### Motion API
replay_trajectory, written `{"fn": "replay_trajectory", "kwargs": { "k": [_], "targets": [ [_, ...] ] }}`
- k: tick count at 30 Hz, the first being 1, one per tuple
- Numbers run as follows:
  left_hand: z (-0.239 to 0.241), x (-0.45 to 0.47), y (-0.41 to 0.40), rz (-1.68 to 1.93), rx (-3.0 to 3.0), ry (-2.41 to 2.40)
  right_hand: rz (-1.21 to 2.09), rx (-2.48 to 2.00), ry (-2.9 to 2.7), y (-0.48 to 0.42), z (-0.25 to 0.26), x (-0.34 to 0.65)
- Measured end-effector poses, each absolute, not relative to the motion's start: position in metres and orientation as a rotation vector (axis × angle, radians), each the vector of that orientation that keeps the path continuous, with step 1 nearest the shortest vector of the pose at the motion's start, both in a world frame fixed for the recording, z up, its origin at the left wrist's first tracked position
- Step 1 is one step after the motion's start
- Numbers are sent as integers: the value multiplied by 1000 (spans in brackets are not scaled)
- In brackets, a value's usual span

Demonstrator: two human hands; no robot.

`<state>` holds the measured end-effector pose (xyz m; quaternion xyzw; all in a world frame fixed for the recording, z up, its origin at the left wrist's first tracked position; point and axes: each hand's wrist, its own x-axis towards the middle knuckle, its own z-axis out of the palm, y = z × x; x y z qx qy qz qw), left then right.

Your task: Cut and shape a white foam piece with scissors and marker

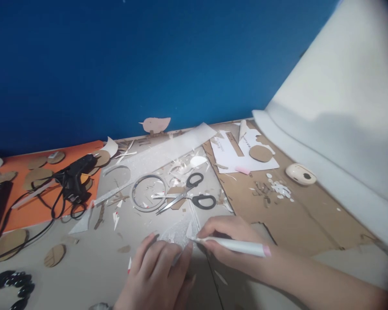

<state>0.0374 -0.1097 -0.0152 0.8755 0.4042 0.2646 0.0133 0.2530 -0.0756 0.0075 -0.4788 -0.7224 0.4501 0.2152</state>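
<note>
The left hand (158,271) is lying flat with fingers spread a bit, pressing down on a small glittery piece (177,232) near the front edge of the table (93,267). The right hand (228,241) is coming in from the right, fingers pinched around a white pen (236,246) with a pink end, and the tip is touching the right edge of that glitter piece, right next to the left fingertips. Just behind the hands, scissors (189,196) with black handles are lying partly open, blades pointing left, and a thin ring (148,192) is sitting right beside the blades on the left. A long glittery strip (168,155) is running diagonally behind those, with loads of paper scraps (184,165) scattered around it. Further left, a black glue gun (74,176) with its cord looping around is resting on the edge of an orange sheet (29,211), which has a few cardboard discs (37,174) on it. Off to the right, a big cardboard sheet (297,215) is covering the table, holding a white paper (233,159) with a brown disc on it, and a small cream-colored round thing (300,174), can't tell what it is. A blue wall (148,56) is filling the back, and a white foam sheet (342,120) is leaning in on the far right.
</note>
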Motion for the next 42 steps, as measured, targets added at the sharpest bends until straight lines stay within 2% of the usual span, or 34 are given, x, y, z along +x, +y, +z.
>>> {"fn": "replay_trajectory", "kwargs": {
  "k": [14,22,26,30,34,42],
  "targets": [
    [-9,29,-106,622,2893,1140,1232,-1381,-1957,-78,-1,253],
    [-4,28,-107,635,2839,1148,1235,-1403,-1857,-77,7,252],
    [-4,22,-105,748,2706,1346,1309,-1326,-1566,-80,7,257],
    [-8,19,-100,659,2658,1590,1345,-1257,-1353,-80,3,259],
    [-9,22,-100,597,2560,1626,1351,-1243,-1337,-79,2,259],
    [0,25,-105,570,2506,1544,1134,-1485,-1423,-84,7,255]
  ]
}}
